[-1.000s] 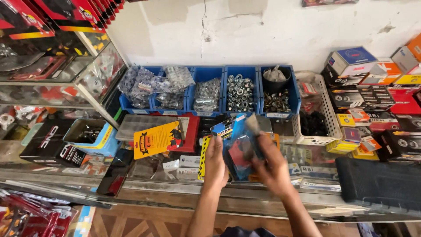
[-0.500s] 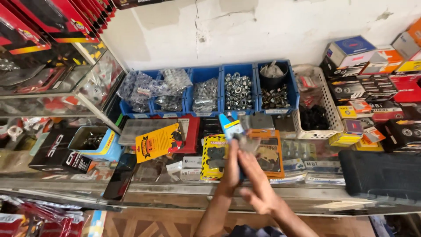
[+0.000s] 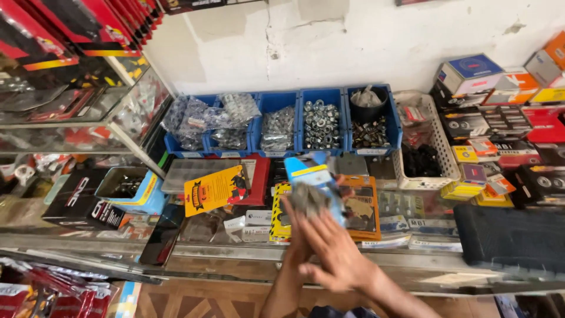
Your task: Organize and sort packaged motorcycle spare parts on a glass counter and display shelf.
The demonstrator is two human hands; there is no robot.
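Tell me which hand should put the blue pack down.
Left, probably: left hand seems to hold the blue pack from below; right hand lies open-fingered before it. Blur leaves doubt.

A glass-topped shop counter (image 3: pixel 235 250) carries the goods, backed by a white wall. Along its far edge stands a row of blue plastic bins (image 3: pixel 282 121) filled with bagged hardware, loose nuts and bolts. Just right of them sits a white lattice basket (image 3: pixel 426 176) holding dark parts. In front of the bins lie a grey compartment tray (image 3: pixel 197 174), a yellow blister card (image 3: pixel 215 188) and a red box (image 3: pixel 257 179). A black carton (image 3: pixel 82 200) rests at the left, a black case (image 3: pixel 509 238) at the right, with stacked small boxes (image 3: pixel 506 112) behind it.
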